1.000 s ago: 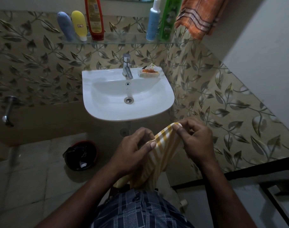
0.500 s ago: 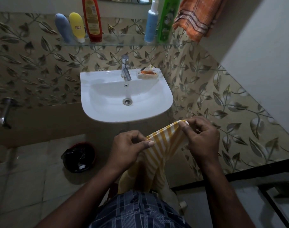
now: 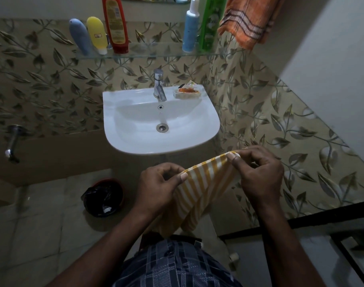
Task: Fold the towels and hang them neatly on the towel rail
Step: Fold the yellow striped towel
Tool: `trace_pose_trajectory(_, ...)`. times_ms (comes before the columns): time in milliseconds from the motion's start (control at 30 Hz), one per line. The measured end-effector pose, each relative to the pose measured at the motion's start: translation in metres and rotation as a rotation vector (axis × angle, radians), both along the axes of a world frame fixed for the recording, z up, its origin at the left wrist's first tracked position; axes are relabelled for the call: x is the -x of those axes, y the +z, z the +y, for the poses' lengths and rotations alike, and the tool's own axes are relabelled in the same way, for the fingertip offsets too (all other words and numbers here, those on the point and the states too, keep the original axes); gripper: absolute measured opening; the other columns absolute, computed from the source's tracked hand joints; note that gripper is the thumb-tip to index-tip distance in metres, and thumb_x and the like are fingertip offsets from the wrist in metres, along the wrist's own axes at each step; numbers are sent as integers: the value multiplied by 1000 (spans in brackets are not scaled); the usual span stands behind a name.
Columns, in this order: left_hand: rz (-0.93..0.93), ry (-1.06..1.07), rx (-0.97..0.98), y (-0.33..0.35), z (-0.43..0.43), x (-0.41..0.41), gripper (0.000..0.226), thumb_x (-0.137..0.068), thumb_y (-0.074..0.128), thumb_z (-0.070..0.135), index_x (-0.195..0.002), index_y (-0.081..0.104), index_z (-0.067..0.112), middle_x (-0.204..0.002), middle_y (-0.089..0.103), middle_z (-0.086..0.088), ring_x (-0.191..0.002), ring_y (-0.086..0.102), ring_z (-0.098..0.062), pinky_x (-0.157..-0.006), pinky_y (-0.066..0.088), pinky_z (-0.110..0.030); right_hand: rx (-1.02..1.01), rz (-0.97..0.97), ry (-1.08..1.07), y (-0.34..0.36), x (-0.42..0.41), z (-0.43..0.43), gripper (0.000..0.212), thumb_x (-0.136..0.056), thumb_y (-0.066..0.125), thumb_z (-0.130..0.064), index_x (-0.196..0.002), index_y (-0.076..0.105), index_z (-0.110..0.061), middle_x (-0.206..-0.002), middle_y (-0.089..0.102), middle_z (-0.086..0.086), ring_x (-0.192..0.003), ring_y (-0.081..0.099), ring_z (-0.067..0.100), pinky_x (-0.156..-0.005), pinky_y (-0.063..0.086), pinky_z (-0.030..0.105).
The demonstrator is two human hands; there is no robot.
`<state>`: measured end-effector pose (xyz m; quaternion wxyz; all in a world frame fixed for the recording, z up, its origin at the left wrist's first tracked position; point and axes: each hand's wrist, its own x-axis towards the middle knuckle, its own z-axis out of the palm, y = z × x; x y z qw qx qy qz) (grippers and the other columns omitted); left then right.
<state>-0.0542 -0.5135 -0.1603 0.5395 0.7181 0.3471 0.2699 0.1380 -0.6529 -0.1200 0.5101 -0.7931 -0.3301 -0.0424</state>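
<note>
While held at waist height, yellow-and-white striped cloth towel (image 3: 199,183): top edge stretched between both hands; the rest hangs bunched in front of the blue checked garment (image 3: 177,266).
Left hand (image 3: 158,183): thumb and curled fingers pinch the left end of the top edge.
Right hand (image 3: 257,175): thumb and curled fingers pinch the right end, held slightly higher than the left.
Step in hand: judged to be squaring the top edge before a fold.
Method: level the hands, keep the edge taut, then bring corner to corner so the stripes line up.
Limit of view: the lower hem is hidden, so an existing fold possibly lies there.
Black metal frame (image 3: 301,220): near the right forearm; restricts outward elbow travel.
Dark round bin with black liner (image 3: 103,196): on the floor to the left; keep the hem away from it.
White ceramic washbasin (image 3: 210,112): directly ahead, with a chrome tap (image 3: 159,84); keep cloth out of the bowl.
Glass shelf (image 3: 146,52): above the basin, carrying bottles; a raised arm could knock them.
Orange striped towel (image 3: 249,19): hangs at upper right; its support is out of frame.
</note>
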Motion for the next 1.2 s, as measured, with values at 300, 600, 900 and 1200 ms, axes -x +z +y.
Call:
trace_pose_trajectory(300,85,29,-234,-2,-6,-9,14,-94,69,26,-81,74,25,-82,73,14,-81,68,-3,-70,49,-27,110,-124,-119,-12,24,11,46,-82,88,-17,-126,77,-17,-103,64,0,-91,57,12,-77,40,7)
trace_pose_trajectory(600,-12,-202,-356,1,-11,-8,16,-98,62,23,-97,77,17,-88,68,10,-84,66,-7,-73,51,-30,402,14,611,-17,21,15,23,-87,78,-46,-100,84,-28,-93,65,-14,-87,65,5,-74,48,19)
trace_pose_trajectory(900,-40,-352,-101,6,-15,-5,10,-99,67,25,-108,63,25,-98,70,7,-91,70,-16,-77,56,-38,275,-6,501,-12,7,0,15,-82,80,-34,-75,70,-25,-79,65,-10,-75,62,6,-66,42,19)
trace_pose_trajectory(1200,-40,-305,-167,4,-20,0,7,-97,68,32,-103,65,29,-93,70,11,-88,69,-13,-70,54,-29,115,45,151,0,-11,-16,12,-89,83,-20,-81,75,-17,-85,68,-7,-80,63,7,-72,48,22)
